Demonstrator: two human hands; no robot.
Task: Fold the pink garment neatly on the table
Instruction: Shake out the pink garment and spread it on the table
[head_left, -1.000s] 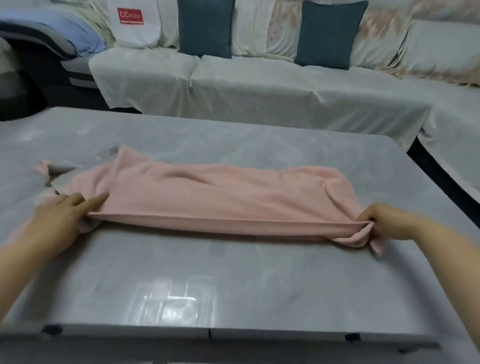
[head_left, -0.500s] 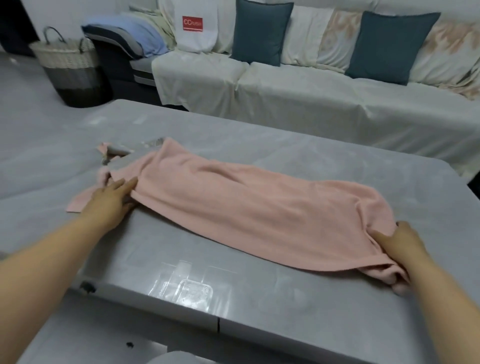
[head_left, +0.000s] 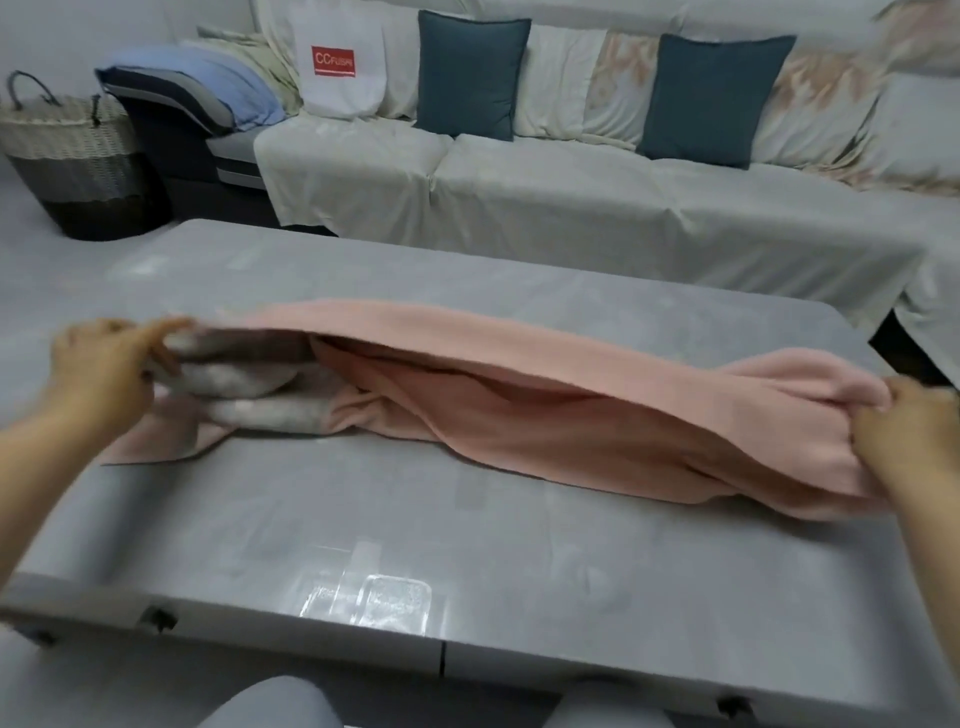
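Near edge of pink garment (head_left: 597, 415), flat half a second ago, now lifted off grey surface (head_left: 467, 545). Left hand (head_left: 98, 369) pinches left end; right hand (head_left: 904, 431) grips bunched right end.

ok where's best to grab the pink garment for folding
At its two short ends, from either side: the pink garment lies long across the table, so the left hand and right hand pinching the raised edge there hold it spread.

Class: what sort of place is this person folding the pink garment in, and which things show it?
Probably a home living room: a long cloth-covered sofa with teal cushions, a woven basket on the floor beside it, and a grey table in front.
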